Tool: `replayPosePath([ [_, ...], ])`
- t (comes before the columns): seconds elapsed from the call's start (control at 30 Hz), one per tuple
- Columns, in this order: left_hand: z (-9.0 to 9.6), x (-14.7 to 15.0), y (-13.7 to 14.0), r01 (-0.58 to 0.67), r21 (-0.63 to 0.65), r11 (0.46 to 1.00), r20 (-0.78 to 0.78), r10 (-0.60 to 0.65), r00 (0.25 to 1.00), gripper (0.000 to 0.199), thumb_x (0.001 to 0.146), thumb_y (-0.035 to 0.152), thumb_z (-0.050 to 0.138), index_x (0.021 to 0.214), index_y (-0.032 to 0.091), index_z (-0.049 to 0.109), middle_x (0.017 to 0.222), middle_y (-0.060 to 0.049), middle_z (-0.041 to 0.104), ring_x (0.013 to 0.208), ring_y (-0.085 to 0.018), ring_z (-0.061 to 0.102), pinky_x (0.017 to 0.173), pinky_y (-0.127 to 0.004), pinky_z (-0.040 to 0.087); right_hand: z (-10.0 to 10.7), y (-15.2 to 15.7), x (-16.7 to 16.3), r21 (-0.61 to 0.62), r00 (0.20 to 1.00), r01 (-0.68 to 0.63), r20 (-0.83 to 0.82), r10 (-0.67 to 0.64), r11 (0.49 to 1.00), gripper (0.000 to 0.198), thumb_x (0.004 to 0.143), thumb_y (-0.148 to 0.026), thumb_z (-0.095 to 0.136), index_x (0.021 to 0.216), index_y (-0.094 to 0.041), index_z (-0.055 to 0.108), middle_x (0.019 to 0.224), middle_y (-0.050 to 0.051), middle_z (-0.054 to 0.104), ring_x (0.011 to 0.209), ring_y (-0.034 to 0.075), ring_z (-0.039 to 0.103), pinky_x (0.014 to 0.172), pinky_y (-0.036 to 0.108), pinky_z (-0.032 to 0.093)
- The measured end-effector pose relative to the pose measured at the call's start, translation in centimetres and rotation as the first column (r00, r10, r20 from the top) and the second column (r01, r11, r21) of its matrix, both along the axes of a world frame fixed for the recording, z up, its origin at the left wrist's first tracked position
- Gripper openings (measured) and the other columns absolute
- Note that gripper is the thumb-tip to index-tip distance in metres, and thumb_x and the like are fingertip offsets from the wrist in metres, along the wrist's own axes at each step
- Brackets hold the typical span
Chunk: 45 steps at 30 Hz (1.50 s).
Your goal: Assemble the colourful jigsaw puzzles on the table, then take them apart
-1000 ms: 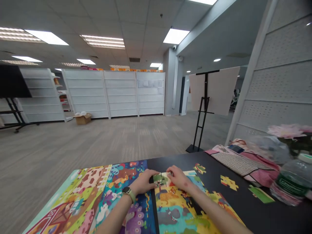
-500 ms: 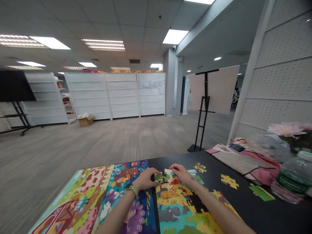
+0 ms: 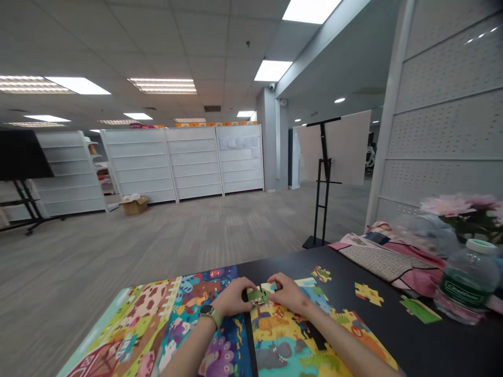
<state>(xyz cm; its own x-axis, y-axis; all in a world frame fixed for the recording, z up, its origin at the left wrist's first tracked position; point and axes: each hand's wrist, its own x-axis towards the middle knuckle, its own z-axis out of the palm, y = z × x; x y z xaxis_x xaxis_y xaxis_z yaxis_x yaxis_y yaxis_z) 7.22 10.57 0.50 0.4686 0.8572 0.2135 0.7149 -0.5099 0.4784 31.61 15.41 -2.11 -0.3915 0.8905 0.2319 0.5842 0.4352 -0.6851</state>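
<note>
My left hand [image 3: 232, 297], with a watch on its wrist, grips the left side of a green puzzle piece [image 3: 254, 297] at the far left corner of a jigsaw puzzle [image 3: 279, 348]. My right hand [image 3: 291, 294] has its fingers closed on the right side of a pale and green puzzle piece [image 3: 269, 288]. These two pieces meet edge to edge between my hands; whether they lock fully I cannot tell. The puzzle shows a leopard and a hippo on yellow and blue ground. My right forearm hides part of it, near a dark gap.
Left of the puzzle lies a colourful animal picture board [image 3: 196, 314]. Loose pieces lie to the right: a small one [image 3: 321, 273], a yellow one [image 3: 368, 294] and a green one [image 3: 420, 309]. A water bottle [image 3: 467, 283] and pink cloth [image 3: 404, 264] stand beyond them.
My right hand has shifted from the pale piece's top edge to its right side. The two pieces between my hands are closer together. The head view has tilted slightly upward.
</note>
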Motion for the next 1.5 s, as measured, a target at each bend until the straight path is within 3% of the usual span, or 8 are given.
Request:
replayPosePath([
  [0.2, 0.1, 0.0, -0.1, 0.052, -0.027, 0.998, -0.041, -0.053, 0.998, 0.019, 0.083, 0.030, 0.071, 0.099, 0.027, 0.079, 0.119, -0.004, 0.064, 0.108, -0.022, 0.061, 0.097, -0.030, 0.046, -0.3, 0.2, 0.1, 0.024, 0.999, -0.007, 0.038, 0.006, 1.000, 0.035, 0.066, -0.021, 0.072, 0.101, -0.021, 0.069, 0.090, 0.000, 0.062, 0.075, 0.015, 0.057, 0.067, 0.024, 0.043],
  [0.47, 1.1, 2.0, -2.4, -0.059, 0.021, 0.998, -0.136, 0.062, 0.989, 0.027, 0.086, 0.016, 0.053, 0.093, 0.027, 0.077, 0.115, -0.005, 0.065, 0.109, -0.024, 0.058, 0.097, -0.034, 0.046, 0.6, -1.0, 0.2, 0.163, 0.985, -0.128, 0.140, 0.105, 0.978, 0.019, 0.076, -0.021, 0.064, 0.093, -0.019, 0.071, 0.109, 0.008, 0.066, 0.108, 0.024, 0.056, 0.096, 0.033, 0.043],
  [0.57, 0.5, 4.3, -4.7, -0.163, 0.044, 0.986, -0.162, 0.168, 0.972, 0.025, 0.089, 0.029, 0.053, 0.106, 0.023, 0.072, 0.113, -0.011, 0.065, 0.108, -0.030, 0.057, 0.095, -0.041, 0.046, 1.2, -1.9, 0.0, 0.188, 0.966, -0.199, 0.201, 0.161, 0.962, 0.015, 0.082, -0.022, 0.061, 0.092, -0.020, 0.072, 0.106, 0.008, 0.068, 0.109, 0.025, 0.056, 0.096, 0.035, 0.042],
  [0.73, -1.9, 7.2, -7.6, -0.263, 0.052, 0.963, -0.231, 0.268, 0.935, 0.062, 0.094, 0.052, 0.048, 0.146, 0.018, 0.049, 0.155, -0.019, 0.040, 0.143, -0.040, 0.032, 0.115, -0.054, 0.028, 1.1, -3.4, 0.2, 0.172, 0.940, -0.238, 0.288, 0.182, 0.956, 0.026, 0.092, -0.027, 0.053, 0.110, -0.024, 0.072, 0.125, 0.009, 0.069, 0.125, 0.028, 0.053, 0.105, 0.042, 0.037],
  [0.9, -3.5, 6.9, -7.9, -0.310, 0.071, 0.948, -0.282, 0.318, 0.905, 0.058, 0.097, 0.052, 0.043, 0.148, 0.026, 0.049, 0.157, -0.014, 0.040, 0.148, -0.036, 0.030, 0.116, -0.057, 0.026, 1.5, -1.0, 6.4, 0.155, 0.956, -0.010, 0.292, -0.036, 0.988, 0.048, 0.095, -0.023, 0.046, 0.142, -0.022, 0.054, 0.151, 0.011, 0.051, 0.140, 0.027, 0.041, 0.116, 0.044, 0.030],
  [1.0, -3.7, 6.5, -7.7, -0.314, 0.077, 0.946, -0.264, 0.323, 0.909, 0.058, 0.096, 0.051, 0.046, 0.148, 0.028, 0.048, 0.160, -0.012, 0.036, 0.150, -0.036, 0.026, 0.116, -0.056, 0.026, 2.4, 1.3, 12.4, 0.131, 0.933, 0.175, 0.295, -0.207, 0.976, 0.046, 0.095, -0.019, 0.046, 0.140, -0.013, 0.054, 0.144, 0.020, 0.054, 0.136, 0.030, 0.046, 0.116, 0.050, 0.031],
  [1.1, -3.4, 6.6, -7.6, -0.218, 0.081, 0.973, -0.197, 0.230, 0.953, 0.062, 0.097, 0.056, 0.045, 0.154, 0.032, 0.039, 0.163, -0.008, 0.032, 0.151, -0.036, 0.020, 0.120, -0.056, 0.021, 2.8, 2.9, 16.3, 0.066, 0.924, 0.185, 0.329, -0.197, 0.981, 0.041, 0.094, -0.027, 0.060, 0.134, -0.017, 0.057, 0.135, 0.014, 0.061, 0.126, 0.029, 0.056, 0.109, 0.051, 0.041],
  [1.5, -1.2, 7.0, -8.1, -0.155, -0.026, 0.988, -0.176, 0.148, 0.973, 0.067, 0.092, 0.062, 0.055, 0.151, 0.033, 0.043, 0.162, -0.009, 0.032, 0.151, -0.036, 0.023, 0.122, -0.057, 0.016, 2.7, 6.6, 17.9, -0.145, 0.904, 0.287, 0.366, -0.218, 0.947, 0.029, 0.096, -0.038, 0.063, 0.115, -0.016, 0.064, 0.115, 0.006, 0.066, 0.098, 0.020, 0.066, 0.086, 0.041, 0.056],
])
